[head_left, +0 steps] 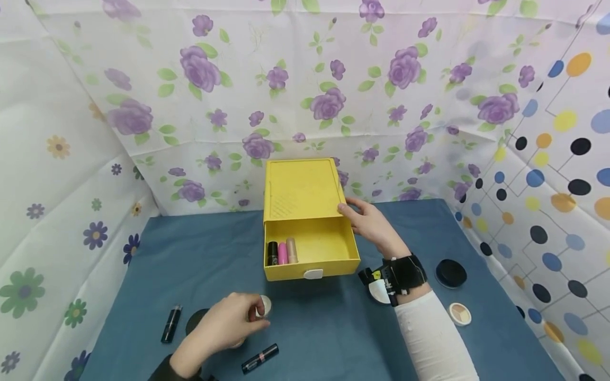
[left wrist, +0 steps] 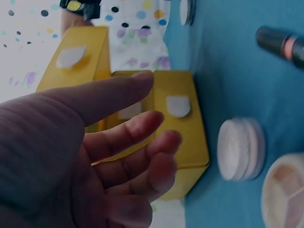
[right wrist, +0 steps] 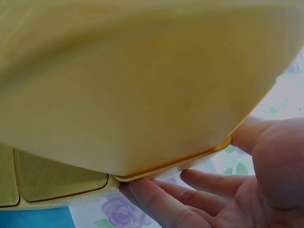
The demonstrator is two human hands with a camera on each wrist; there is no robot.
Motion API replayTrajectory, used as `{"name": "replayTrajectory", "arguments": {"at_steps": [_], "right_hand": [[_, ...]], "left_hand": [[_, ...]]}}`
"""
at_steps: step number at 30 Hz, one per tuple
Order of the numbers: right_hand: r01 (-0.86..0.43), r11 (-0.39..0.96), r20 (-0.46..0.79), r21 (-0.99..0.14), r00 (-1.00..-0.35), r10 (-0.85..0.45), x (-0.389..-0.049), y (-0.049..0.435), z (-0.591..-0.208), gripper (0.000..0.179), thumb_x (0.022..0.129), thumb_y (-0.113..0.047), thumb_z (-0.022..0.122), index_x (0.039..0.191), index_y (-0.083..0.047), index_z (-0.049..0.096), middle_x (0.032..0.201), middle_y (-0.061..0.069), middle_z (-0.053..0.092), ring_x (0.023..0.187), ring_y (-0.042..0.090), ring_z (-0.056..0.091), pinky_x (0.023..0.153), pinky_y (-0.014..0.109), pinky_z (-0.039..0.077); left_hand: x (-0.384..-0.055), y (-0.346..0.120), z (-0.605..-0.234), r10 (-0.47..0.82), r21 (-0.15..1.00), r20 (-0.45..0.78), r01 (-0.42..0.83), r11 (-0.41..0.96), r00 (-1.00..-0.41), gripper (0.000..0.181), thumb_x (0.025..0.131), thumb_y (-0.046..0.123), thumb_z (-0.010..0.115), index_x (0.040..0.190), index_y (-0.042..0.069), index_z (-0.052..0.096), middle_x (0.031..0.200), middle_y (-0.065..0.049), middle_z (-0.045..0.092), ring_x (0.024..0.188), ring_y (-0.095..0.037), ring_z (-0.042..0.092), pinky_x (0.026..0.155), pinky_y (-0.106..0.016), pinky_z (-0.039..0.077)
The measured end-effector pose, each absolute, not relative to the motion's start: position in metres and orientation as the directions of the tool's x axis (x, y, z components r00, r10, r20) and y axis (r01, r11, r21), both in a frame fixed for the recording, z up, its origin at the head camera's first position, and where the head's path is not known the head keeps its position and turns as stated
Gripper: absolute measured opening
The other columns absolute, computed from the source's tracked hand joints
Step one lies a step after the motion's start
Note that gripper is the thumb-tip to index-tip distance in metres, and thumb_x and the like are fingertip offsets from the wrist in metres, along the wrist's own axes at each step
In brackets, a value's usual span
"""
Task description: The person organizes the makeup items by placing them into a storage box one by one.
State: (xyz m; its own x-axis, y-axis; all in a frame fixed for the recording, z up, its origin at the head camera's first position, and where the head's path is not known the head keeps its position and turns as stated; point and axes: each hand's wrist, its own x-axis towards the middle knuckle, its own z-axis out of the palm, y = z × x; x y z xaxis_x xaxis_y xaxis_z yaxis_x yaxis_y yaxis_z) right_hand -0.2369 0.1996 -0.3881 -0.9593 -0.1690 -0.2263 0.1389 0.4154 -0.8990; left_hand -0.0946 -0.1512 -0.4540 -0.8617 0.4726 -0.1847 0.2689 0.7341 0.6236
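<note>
1. Yellow drawer box (head_left: pixel 305 188) sits by the middle of the worktop's (head_left: pixel 200 254) back edge, top drawer (head_left: pixel 290 272) pulled out toward the near edge.
2. Three tubes are bunched side by side in that drawer's front left corner: black tube (head_left: pixel 272 253), pink tube (head_left: pixel 283 253), beige tube (head_left: pixel 292 250).
3. Right hand (head_left: pixel 371 225) has the box by its right side, thumb on the top edge, fingers along the side wall.
4. Left hand (head_left: pixel 229 320) is over the near part of the worktop, fingers loosely bent, grasping nothing. Small round pot (head_left: pixel 265 305) is just beside its fingertips.
5. Banded tube (head_left: pixel 259 359) lies near the front edge, dark tube (head_left: pixel 171 324) toward the front left corner.
6. Over by the right edge: black round case (head_left: pixel 450 273), with a round palette (head_left: pixel 459 314) nearer the front.
</note>
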Motion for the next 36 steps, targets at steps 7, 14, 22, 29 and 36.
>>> {"name": "replayTrajectory", "arguments": {"at_steps": [7, 14, 22, 29, 36], "right_hand": [[0.149, 0.426, -0.238, -0.892, -0.957, -0.164, -0.236, 0.199, -0.386, 0.084, 0.106, -0.063, 0.057, 0.171, -0.018, 0.030, 0.168, 0.017, 0.039, 0.143, 0.037, 0.054, 0.114, 0.054, 0.048], [0.140, 0.426, -0.229, -0.894, -0.959, -0.165, -0.236, 0.197, -0.383, 0.082, 0.106, -0.062, 0.057, 0.171, -0.018, 0.031, 0.167, 0.017, 0.041, 0.142, 0.037, 0.055, 0.113, 0.054, 0.049], [0.129, 0.420, -0.220, -0.898, -0.960, -0.175, -0.234, 0.198, -0.386, 0.081, 0.107, -0.061, 0.056, 0.171, -0.018, 0.030, 0.168, 0.016, 0.040, 0.146, 0.036, 0.051, 0.115, 0.054, 0.047], [0.108, 0.405, -0.199, -0.908, -0.961, -0.190, -0.232, 0.198, -0.386, 0.082, 0.107, -0.062, 0.056, 0.171, -0.018, 0.030, 0.168, 0.014, 0.039, 0.146, 0.035, 0.051, 0.115, 0.054, 0.047], [0.106, 0.407, -0.197, -0.907, -0.962, -0.189, -0.230, 0.199, -0.387, 0.082, 0.107, -0.062, 0.056, 0.171, -0.018, 0.030, 0.168, 0.014, 0.039, 0.147, 0.034, 0.050, 0.116, 0.054, 0.046]], "left_hand": [[-0.086, -0.137, -0.469, 0.490, 0.522, -0.321, 0.280, 0.805, -0.810, 0.027, 0.083, 0.032, 0.094, 0.087, 0.019, 0.070, 0.067, 0.008, 0.056, 0.056, -0.011, 0.053, 0.050, -0.032, 0.042], [-0.082, -0.128, -0.486, 0.495, 0.453, -0.350, 0.319, 0.832, -0.795, 0.035, 0.077, 0.033, 0.098, 0.084, 0.023, 0.065, 0.069, 0.008, 0.053, 0.057, -0.011, 0.049, 0.051, -0.031, 0.038], [-0.079, -0.124, -0.495, 0.475, 0.393, -0.363, 0.331, 0.858, -0.802, 0.037, 0.075, 0.027, 0.099, 0.077, 0.022, 0.062, 0.066, 0.007, 0.051, 0.057, -0.011, 0.047, 0.052, -0.030, 0.037], [-0.078, -0.126, -0.498, 0.482, 0.420, -0.374, 0.319, 0.850, -0.792, 0.037, 0.075, 0.033, 0.098, 0.073, 0.022, 0.062, 0.063, 0.007, 0.051, 0.054, -0.010, 0.047, 0.051, -0.028, 0.036], [-0.078, -0.126, -0.500, 0.487, 0.396, -0.357, 0.344, 0.852, -0.797, 0.036, 0.079, 0.034, 0.095, 0.070, 0.021, 0.063, 0.061, 0.007, 0.052, 0.053, -0.011, 0.047, 0.050, -0.031, 0.038]]}}
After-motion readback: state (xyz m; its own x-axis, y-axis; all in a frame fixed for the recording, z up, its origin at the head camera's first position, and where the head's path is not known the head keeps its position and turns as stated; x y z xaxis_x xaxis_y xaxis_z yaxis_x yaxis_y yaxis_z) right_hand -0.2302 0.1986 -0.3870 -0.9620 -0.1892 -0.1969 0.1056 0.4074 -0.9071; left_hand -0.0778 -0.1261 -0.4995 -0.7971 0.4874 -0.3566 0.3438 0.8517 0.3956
